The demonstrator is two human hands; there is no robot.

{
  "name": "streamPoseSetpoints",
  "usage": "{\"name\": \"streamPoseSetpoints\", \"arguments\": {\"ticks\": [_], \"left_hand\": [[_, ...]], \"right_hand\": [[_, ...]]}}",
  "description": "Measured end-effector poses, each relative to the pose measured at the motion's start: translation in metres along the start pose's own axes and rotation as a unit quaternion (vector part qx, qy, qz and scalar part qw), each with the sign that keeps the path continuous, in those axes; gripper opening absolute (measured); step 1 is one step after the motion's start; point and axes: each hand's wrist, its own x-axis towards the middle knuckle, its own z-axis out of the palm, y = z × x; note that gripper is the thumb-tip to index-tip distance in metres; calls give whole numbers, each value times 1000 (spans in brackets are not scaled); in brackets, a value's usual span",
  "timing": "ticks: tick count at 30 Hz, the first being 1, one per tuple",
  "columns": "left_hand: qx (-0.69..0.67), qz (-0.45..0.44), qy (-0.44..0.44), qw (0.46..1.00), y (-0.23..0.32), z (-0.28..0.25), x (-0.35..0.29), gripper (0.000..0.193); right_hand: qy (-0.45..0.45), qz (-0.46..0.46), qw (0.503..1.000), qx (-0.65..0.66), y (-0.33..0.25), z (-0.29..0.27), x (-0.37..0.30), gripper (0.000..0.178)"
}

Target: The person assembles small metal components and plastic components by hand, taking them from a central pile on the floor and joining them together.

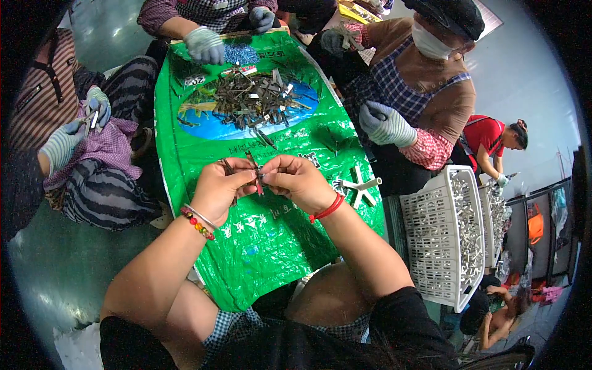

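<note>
Black cloth sleeves [404,320] | both hands [300,183] — pinching small dark piece [259,173] | crinkled green plastic sheet [271,256] — jumbled thin dark strips [253,98]

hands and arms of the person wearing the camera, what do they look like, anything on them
The left hand and right hand are ungloved. The left wrist has a thin, pale bangle and a multicoloured bead bracelet; the right has a red bracelet. Both forearms are bare, with short black sleeves above.
</note>
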Motion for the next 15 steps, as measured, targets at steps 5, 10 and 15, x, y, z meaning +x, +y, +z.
{"name": "streamPoseSetpoints", "arguments": {"ticks": [5,10,15], "left_hand": [[6,-16,-3,1000,1,1,-1,13],[-6,-14,3,1000,2,3,-2,11],[9,-21,-14,1000,3,6,-4,9]], "right_hand": [[-2,-25,999,-32,1,0,0,8],[19,-16,999,-21,2,1,0,9],[30,-28,999,-21,3,1,0,9]]}}
